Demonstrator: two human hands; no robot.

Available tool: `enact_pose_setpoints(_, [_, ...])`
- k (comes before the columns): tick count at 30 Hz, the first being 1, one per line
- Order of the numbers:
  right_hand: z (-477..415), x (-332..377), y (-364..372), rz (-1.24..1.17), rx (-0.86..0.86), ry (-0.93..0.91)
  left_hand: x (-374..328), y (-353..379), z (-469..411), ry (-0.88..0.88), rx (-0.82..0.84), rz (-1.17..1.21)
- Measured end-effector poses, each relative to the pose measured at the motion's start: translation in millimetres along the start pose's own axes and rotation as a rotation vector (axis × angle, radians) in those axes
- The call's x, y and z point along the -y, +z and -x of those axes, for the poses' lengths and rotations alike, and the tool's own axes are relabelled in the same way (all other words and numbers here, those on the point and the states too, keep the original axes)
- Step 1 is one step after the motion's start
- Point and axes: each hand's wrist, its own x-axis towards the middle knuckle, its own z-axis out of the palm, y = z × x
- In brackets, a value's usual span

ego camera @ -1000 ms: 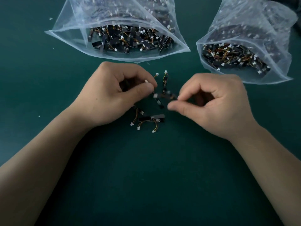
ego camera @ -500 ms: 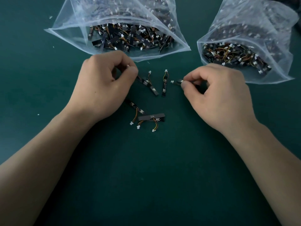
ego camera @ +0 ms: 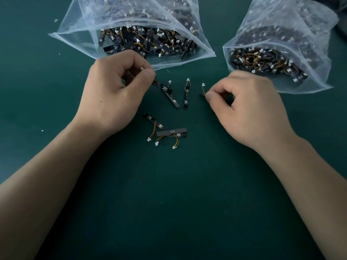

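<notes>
We are pinching one end of a wired black strip (ego camera: 163,87) in our left hand (ego camera: 116,94), just below the left bag (ego camera: 78,37). Our right hand (ego camera: 249,109) is pinching a second strip (ego camera: 202,94) by its wire, near the right bag (ego camera: 309,34). Loose strips (ego camera: 171,132) are lying on the green surface (ego camera: 169,203) between our hands.

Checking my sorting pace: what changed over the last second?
The left hand drew up and left, pinching a wired strip; the right hand drew up and right, pinching a second strip. Their tangle came apart, leaving a loose strip between them. The lower cluster, left bag and right bag stayed put.
</notes>
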Motion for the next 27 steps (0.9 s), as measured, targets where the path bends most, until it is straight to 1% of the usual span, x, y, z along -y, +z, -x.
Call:
enact_pose_setpoints(4, [0, -3, -5, -0.066, 0.052, -0.027, 1, 1, 0, -0.009, 0.002, -0.004])
enact_pose_setpoints(10, [0, -5, -9, -0.155, 0.101, 0.002, -1, 1, 1, 0.001, 0.0, -0.033])
enact_pose_setpoints(15, [-1, -4, -8, -0.113, 0.109, -0.025, -2, 1, 1, -0.01, 0.009, -0.029])
enact_pose_setpoints(19, [-1, -5, -8, -0.169, 0.098, -0.021, -2, 2, 1, -0.013, 0.006, -0.023])
enact_pose_setpoints(24, [-3, -19, -23, -0.236, 0.197, -0.022, -3, 1, 2, -0.012, 0.01, -0.028])
enact_pose_setpoints(27, [-3, -20, -21, -0.265, 0.182, -0.011, -3, 1, 3, -0.021, 0.01, -0.023])
